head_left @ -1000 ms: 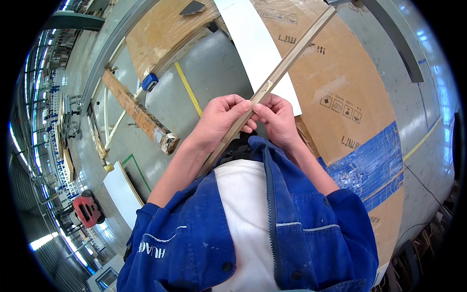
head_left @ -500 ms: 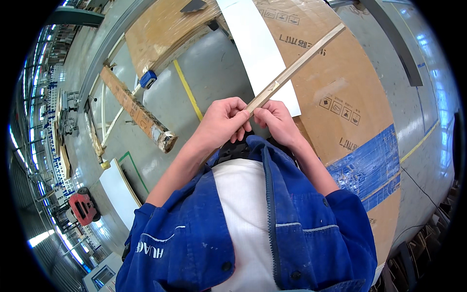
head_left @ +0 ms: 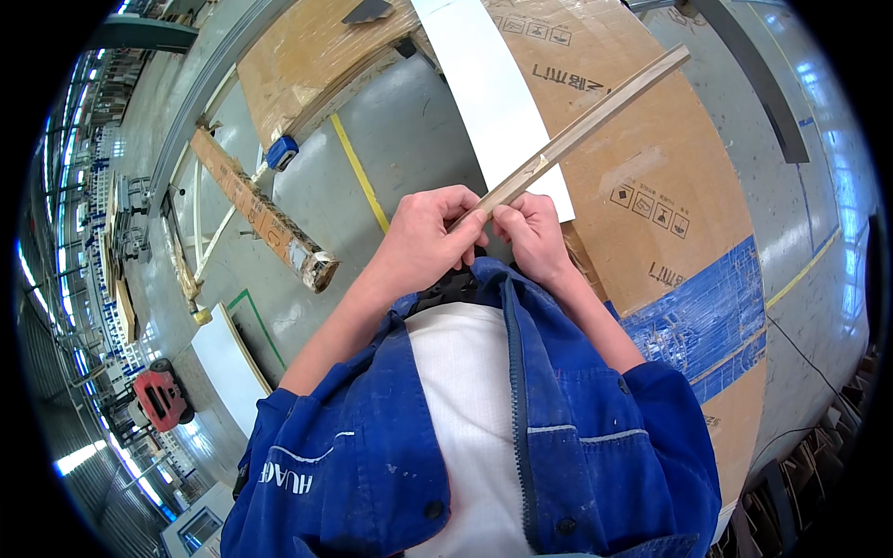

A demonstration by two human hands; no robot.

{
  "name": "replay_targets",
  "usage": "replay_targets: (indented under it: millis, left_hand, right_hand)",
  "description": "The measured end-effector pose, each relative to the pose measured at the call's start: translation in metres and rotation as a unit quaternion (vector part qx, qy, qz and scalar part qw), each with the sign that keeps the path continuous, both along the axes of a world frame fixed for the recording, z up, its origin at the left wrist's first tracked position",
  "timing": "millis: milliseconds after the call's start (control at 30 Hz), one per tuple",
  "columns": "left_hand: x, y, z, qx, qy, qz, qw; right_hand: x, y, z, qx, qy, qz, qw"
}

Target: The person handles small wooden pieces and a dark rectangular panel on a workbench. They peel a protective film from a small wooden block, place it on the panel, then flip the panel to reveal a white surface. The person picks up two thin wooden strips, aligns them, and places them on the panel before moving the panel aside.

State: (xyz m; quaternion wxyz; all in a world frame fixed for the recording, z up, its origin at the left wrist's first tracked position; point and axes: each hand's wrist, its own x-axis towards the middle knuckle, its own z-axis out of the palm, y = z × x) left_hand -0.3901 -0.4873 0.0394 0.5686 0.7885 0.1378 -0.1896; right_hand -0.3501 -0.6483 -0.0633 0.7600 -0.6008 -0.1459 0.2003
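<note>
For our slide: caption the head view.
Left hand and right hand hold a slim wooden strip, white panel beyond.

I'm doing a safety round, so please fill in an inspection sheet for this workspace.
Surface: printed cardboard, partly covered by blue film; white panel along its left side.
Job's things: wooden strip, slanting above the panel and cardboard; a pale, rough-looking spot near the hands.
Clutter: blue tape measure; dark flat scrap.
Hands: left hand and right hand both pinch the strip.
Cables: thin dark cable at right.
Surroundings: yellow floor line; red machine at left.
</note>
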Motion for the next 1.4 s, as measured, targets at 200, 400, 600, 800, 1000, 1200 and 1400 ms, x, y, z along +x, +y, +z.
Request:
replay_targets:
  millis: [200, 400, 600, 800, 1000, 1200, 1400]
  left_hand:
    - [-0.003, -0.002, -0.006, 0.065, -0.089, -0.011, 0.994]
    - [0.001, -0.005, -0.001, 0.051, -0.077, -0.014, 0.996]
    - [-0.001, -0.006, -0.001, 0.062, -0.095, 0.007, 0.994]
    - [-0.004, 0.013, -0.01, -0.073, 0.014, -0.001, 0.997]
    - [-0.005, 0.013, -0.009, -0.078, 0.013, 0.001, 0.997]
    - [-0.009, 0.012, -0.013, -0.051, 0.024, 0.002, 0.998]
    - [-0.011, 0.012, -0.02, -0.004, 0.003, 0.01, 1.0]
  right_hand:
    - [0.001, 0.0, 0.008, -0.037, -0.054, -0.018, 0.998]
    - [-0.003, 0.002, 0.009, -0.02, -0.062, -0.068, 0.996]
    - [0.001, 0.005, 0.018, -0.015, -0.026, -0.064, 0.998]
    - [0.013, -0.008, -0.001, 0.025, 0.007, -0.044, 0.999]
    - [0.009, -0.004, -0.001, -0.03, 0.045, 0.05, 0.997]
    - [0.005, 0.002, -0.003, -0.028, 0.045, 0.006, 0.999]
    - [-0.002, 0.01, -0.011, -0.017, 0.066, -0.022, 0.997]
